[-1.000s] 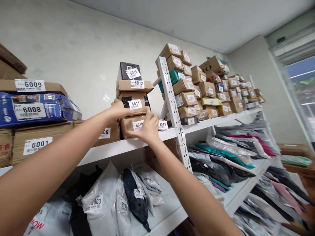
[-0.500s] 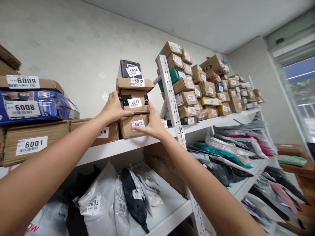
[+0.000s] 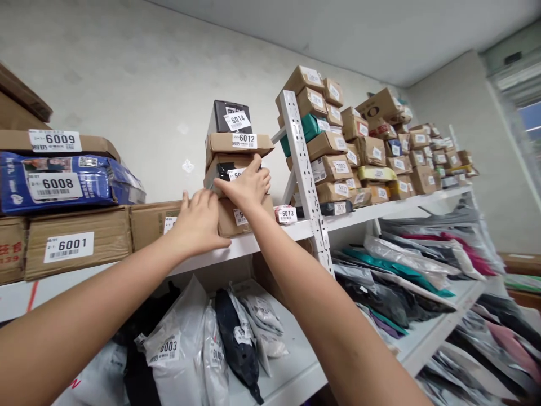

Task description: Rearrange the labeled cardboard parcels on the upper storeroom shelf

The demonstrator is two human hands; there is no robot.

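Note:
A stack of labelled parcels stands on the white top shelf (image 3: 274,233): brown box 6010 (image 3: 257,213) at the bottom, box 6011 (image 3: 220,169) on it, flat box 6012 (image 3: 239,142) above, black box 6014 (image 3: 230,115) on top. My right hand (image 3: 247,185) lies flat across the front of box 6011, fingers stretched and half covering its label. My left hand (image 3: 198,223) rests with fingers extended against the left end of box 6010, in front of a low brown carton (image 3: 150,223). Neither hand holds anything.
Left on the shelf are carton 6001 (image 3: 76,242), a blue bag 6008 (image 3: 63,183) and carton 6009 (image 3: 54,141). A perforated white upright (image 3: 304,169) stands right of the stack, small parcel 6013 (image 3: 286,213) beside it. Many boxes (image 3: 367,152) are piled further right. Lower shelves hold poly bags (image 3: 186,349).
My right hand rose from box 6010 to the front of box 6011. My left hand dropped from box 6011's left side to beside box 6010. The view shifted slightly left.

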